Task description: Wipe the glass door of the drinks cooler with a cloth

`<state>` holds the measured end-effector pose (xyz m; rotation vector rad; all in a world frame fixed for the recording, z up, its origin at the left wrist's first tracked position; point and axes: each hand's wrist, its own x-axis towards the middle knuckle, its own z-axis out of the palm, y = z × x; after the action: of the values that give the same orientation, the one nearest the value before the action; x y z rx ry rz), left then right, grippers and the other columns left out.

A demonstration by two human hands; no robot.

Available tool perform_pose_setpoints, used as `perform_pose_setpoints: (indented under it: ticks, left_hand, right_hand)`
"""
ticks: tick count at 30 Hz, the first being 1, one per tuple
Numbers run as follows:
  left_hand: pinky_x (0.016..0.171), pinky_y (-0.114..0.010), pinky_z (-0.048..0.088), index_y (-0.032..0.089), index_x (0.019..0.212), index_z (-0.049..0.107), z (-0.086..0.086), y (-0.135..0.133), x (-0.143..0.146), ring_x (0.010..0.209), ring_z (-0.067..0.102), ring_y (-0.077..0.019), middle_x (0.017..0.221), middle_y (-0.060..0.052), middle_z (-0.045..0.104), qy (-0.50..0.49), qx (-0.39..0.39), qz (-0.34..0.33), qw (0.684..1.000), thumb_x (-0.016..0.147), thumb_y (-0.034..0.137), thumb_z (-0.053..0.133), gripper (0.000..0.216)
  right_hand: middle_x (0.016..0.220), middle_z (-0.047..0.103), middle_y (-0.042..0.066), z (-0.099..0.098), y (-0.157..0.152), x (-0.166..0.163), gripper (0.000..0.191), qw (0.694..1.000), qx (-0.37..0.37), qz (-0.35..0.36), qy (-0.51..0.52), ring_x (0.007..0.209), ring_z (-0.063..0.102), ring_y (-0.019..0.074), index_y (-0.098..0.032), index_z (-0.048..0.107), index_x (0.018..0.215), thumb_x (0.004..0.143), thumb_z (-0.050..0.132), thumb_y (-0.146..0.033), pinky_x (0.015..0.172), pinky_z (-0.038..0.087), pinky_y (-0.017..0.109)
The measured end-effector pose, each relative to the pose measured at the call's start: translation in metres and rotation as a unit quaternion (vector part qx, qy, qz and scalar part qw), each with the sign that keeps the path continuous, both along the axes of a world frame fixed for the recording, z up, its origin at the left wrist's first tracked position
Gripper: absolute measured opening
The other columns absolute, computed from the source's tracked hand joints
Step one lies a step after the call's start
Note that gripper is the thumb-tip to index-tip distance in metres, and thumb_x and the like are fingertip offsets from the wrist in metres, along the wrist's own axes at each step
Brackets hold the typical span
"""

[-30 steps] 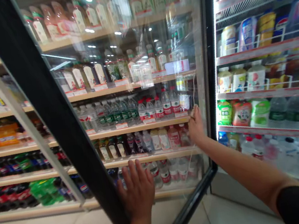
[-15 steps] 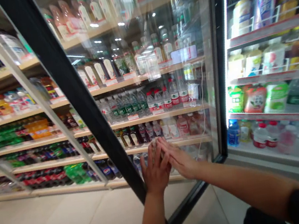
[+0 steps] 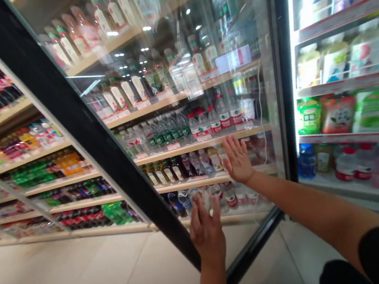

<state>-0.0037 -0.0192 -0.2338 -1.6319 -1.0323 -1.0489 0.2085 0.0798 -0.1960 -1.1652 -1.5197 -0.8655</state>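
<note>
The glass door (image 3: pixel 169 130) of a drinks fridge stands swung out in front of me, framed in black. My left hand (image 3: pixel 208 235) is at the lower part of the pane, its fingers bent around a crumpled whitish cloth (image 3: pixel 205 201). Much of that cloth is hidden by the fingers. Higher and to the right, my right hand (image 3: pixel 238 162) is raised with fingers stretched out and nothing in it. Whether its palm touches the glass I cannot tell.
Behind the glass, shelves (image 3: pixel 190 146) carry rows of bottled drinks, with more shelving (image 3: pixel 50 149) at left. The lit fridge (image 3: pixel 349 131) at right holds bottles. The black door frame (image 3: pixel 103 141) runs diagonally above the tiled floor (image 3: pixel 74 280). A white cable (image 3: pixel 262 116) hangs behind the pane.
My hands were together on the glass and are now apart. The right moved up and right; the left sits lower in view with the cloth. The view has tilted and shifted.
</note>
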Motion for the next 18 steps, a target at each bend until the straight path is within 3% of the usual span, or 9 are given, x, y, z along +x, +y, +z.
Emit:
perform_pose_setpoints:
  ticks: [3, 5, 7, 10, 12, 13, 16, 18]
  left_hand:
    - [0.118, -0.044, 0.031, 0.028, 0.143, 0.048, 0.039, 0.017, -0.008, 0.147, 0.027, -0.025, 0.154, -0.011, 0.037, -0.039, 0.016, -0.023, 0.999, 0.092, 0.011, 0.053, 0.054]
    - [0.119, -0.048, 0.029, 0.025, 0.145, 0.045, 0.044, 0.025, -0.011, 0.146, 0.029, -0.0278, 0.152, -0.014, 0.04, -0.046, 0.019, -0.041, 0.998, 0.093, 0.011, 0.05, 0.054]
    - [0.119, -0.053, 0.027, 0.021, 0.147, 0.041, 0.021, 0.023, -0.011, 0.146, 0.028, -0.0307, 0.149, -0.017, 0.044, -0.038, 0.006, -0.04, 0.998, 0.093, 0.011, 0.048, 0.055]
    - [0.116, -0.06, 0.031, 0.016, 0.149, 0.037, -0.033, 0.009, -0.007, 0.146, 0.024, -0.0366, 0.15, -0.023, 0.04, -0.038, -0.061, -0.016, 0.997, 0.089, 0.012, 0.055, 0.062]
    - [0.113, -0.064, 0.033, 0.013, 0.15, 0.033, -0.048, 0.002, -0.002, 0.146, 0.02, -0.0395, 0.151, -0.027, 0.036, -0.053, -0.095, -0.001, 0.994, 0.088, 0.013, 0.057, 0.067]
    - [0.112, -0.065, 0.033, 0.012, 0.151, 0.03, -0.044, 0.002, 0.0, 0.147, 0.017, -0.0408, 0.153, -0.028, 0.033, -0.066, -0.1, 0.001, 0.993, 0.088, 0.015, 0.058, 0.069]
    - [0.112, -0.068, 0.029, 0.011, 0.153, 0.024, -0.007, 0.014, 0.004, 0.148, 0.012, -0.0423, 0.157, -0.028, 0.023, -0.099, -0.069, -0.014, 0.993, 0.091, 0.022, 0.056, 0.07]
    - [0.113, -0.069, 0.028, 0.01, 0.153, 0.024, 0.008, 0.021, 0.004, 0.148, 0.011, -0.0428, 0.157, -0.029, 0.022, -0.111, -0.045, -0.017, 0.993, 0.09, 0.024, 0.056, 0.071]
  right_hand:
    - [0.161, 0.03, 0.011, 0.0, 0.0, -0.001, 0.063, 1.0, -0.011, 0.018, 0.013, 0.153, 0.016, 0.024, -0.017, 0.014, 0.158, 0.098, 0.03, -0.03, 0.123, 0.01, 0.051]
    - [0.16, 0.032, 0.011, 0.0, 0.0, 0.0, 0.062, 0.999, -0.015, 0.027, 0.022, 0.153, 0.017, 0.0236, -0.018, 0.017, 0.157, 0.098, 0.03, -0.03, 0.123, 0.009, 0.051]
    - [0.16, 0.032, 0.011, -0.001, 0.0, 0.0, 0.062, 0.999, -0.024, 0.035, 0.03, 0.153, 0.017, 0.0238, -0.017, 0.02, 0.157, 0.098, 0.031, -0.031, 0.123, 0.008, 0.051]
    - [0.16, 0.033, 0.011, -0.002, -0.001, 0.0, 0.061, 0.998, -0.029, 0.039, 0.031, 0.153, 0.017, 0.0237, -0.018, 0.022, 0.156, 0.097, 0.031, -0.031, 0.123, 0.008, 0.051]
    - [0.159, 0.034, 0.011, -0.002, -0.002, 0.0, 0.061, 0.998, -0.029, 0.039, 0.029, 0.153, 0.017, 0.0235, -0.017, 0.021, 0.156, 0.098, 0.03, -0.031, 0.123, 0.009, 0.051]
    - [0.159, 0.034, 0.011, -0.002, -0.002, 0.0, 0.061, 0.998, -0.029, 0.039, 0.029, 0.152, 0.017, 0.0235, -0.017, 0.021, 0.157, 0.098, 0.03, -0.031, 0.123, 0.009, 0.051]
    - [0.158, 0.037, 0.011, -0.002, -0.003, 0.0, 0.061, 0.999, -0.029, 0.031, 0.032, 0.152, 0.019, 0.0234, -0.017, 0.02, 0.157, 0.098, 0.028, -0.031, 0.123, 0.01, 0.051]
    - [0.157, 0.037, 0.012, -0.002, -0.003, 0.0, 0.061, 0.999, -0.029, 0.027, 0.03, 0.152, 0.019, 0.0235, -0.016, 0.021, 0.156, 0.098, 0.027, -0.031, 0.123, 0.01, 0.051]
